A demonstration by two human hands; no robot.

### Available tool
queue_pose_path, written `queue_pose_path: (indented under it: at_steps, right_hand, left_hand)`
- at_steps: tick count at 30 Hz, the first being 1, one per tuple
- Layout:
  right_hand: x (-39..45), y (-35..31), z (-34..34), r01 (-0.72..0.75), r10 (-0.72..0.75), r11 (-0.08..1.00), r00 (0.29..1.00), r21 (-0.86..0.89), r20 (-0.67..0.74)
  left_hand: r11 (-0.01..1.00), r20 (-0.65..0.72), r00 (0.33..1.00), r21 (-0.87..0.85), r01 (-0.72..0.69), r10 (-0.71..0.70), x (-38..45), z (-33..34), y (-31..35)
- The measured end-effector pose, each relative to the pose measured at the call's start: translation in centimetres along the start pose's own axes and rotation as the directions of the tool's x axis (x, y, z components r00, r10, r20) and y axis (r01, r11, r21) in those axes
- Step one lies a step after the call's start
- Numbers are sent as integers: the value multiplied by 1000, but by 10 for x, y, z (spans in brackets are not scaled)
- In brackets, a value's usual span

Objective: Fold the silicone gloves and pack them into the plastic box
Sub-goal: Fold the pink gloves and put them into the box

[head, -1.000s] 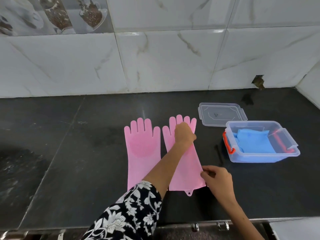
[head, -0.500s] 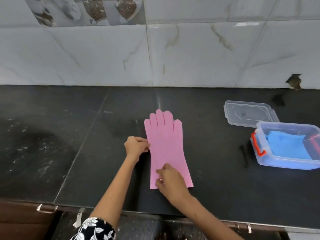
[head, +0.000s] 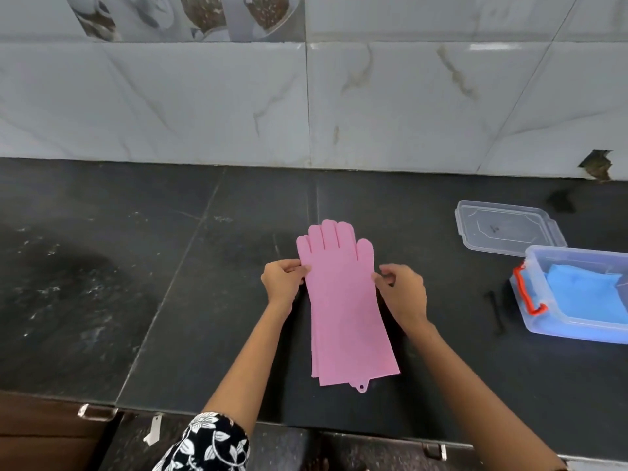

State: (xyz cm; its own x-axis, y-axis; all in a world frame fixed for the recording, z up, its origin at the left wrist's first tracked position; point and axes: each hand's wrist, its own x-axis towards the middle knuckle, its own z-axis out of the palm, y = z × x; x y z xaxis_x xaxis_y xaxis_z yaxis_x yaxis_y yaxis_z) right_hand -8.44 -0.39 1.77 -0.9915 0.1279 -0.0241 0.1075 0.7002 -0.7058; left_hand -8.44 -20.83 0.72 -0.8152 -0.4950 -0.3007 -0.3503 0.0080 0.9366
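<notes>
left hand (head: 282, 282) and right hand (head: 404, 290) each grip pinches smooth, flat stacked pink silicone gloves (head: 343, 311).

Surface: dark stone counter (head: 142, 266).
Centre: stacked pink gloves (head: 343, 311).
Right edge: clear lid (head: 506, 227), plastic box (head: 557, 321).

Your stacked gloves (head: 343, 300) on the counter (head: 136, 283), your hands at either edge, box (head: 574, 300) well right of the gloves, lid (head: 506, 227) just behind the box.
</notes>
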Motion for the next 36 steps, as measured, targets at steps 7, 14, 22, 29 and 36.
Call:
queue_pose_path:
  at_steps: [7, 14, 22, 29, 36]
  right_hand:
    - [42, -17, 21, -120, 124, 987, 992, 102, -28]
    - [52, -14, 21, -119, 128, 990, 985, 79, -120]
    - [49, -1, 27, -137, 137, 991, 986, 11, -91]
    - [45, 2, 21, -132, 128, 989, 990, -64, -57]
    - [1, 8, -2, -62, 68, 996, 993, -64, 100]
  left_hand:
    - [999, 26, 998, -3, -53, 53, 9, 3, 1]
    - [986, 86, 983, -51, -158, 162, 16, 3, 0]
    - [991, 59, 989, 12, -136, 135, 27, 10, -4]
    - [937, 97, 955, 185, -295, 281, 32, 14, -2]
    - [959, 144, 976, 209, -193, 165, -2, -8, -10]
